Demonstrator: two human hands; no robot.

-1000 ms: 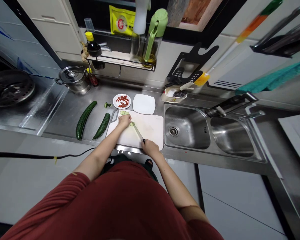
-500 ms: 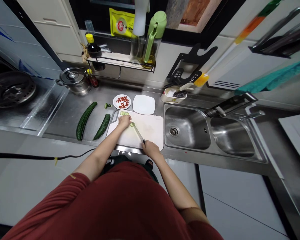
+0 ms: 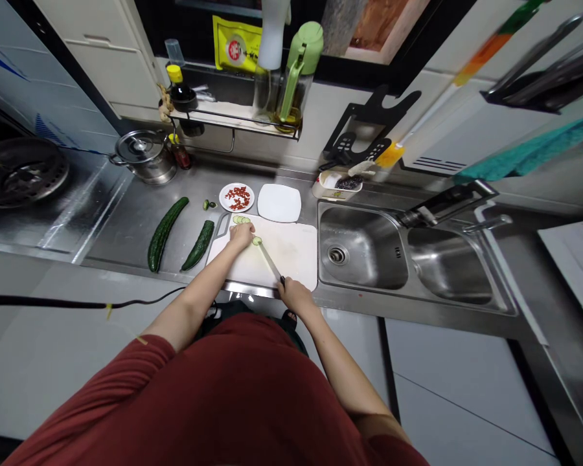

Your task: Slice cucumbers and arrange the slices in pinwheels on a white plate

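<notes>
On a white cutting board [image 3: 296, 252], my right hand [image 3: 295, 295] is closed around the dark handle of a knife [image 3: 271, 262]. Its blade points up and left, with the tip at a round pale-green cucumber face [image 3: 257, 241]. My left hand [image 3: 241, 235] is curled beside that face, its fingers closed over a cucumber piece that they mostly hide. Just beyond my left fingers lie several cucumber slices [image 3: 241, 220]. Left of the board rest a shorter cut cucumber [image 3: 197, 246] and a longer whole cucumber [image 3: 168, 234].
Behind the board stand a plate of chopped red bits [image 3: 236, 197] and a square white plate [image 3: 279, 202]. Small cucumber ends [image 3: 208, 205] lie nearby. A steel pot [image 3: 146, 157] is at the back left. On the right is a double sink [image 3: 364, 246], with a bottle shelf [image 3: 233, 115] above the counter.
The knife and my right hand have shifted very slightly, with the handle a little lower and to the right. My left hand stays almost in place.
</notes>
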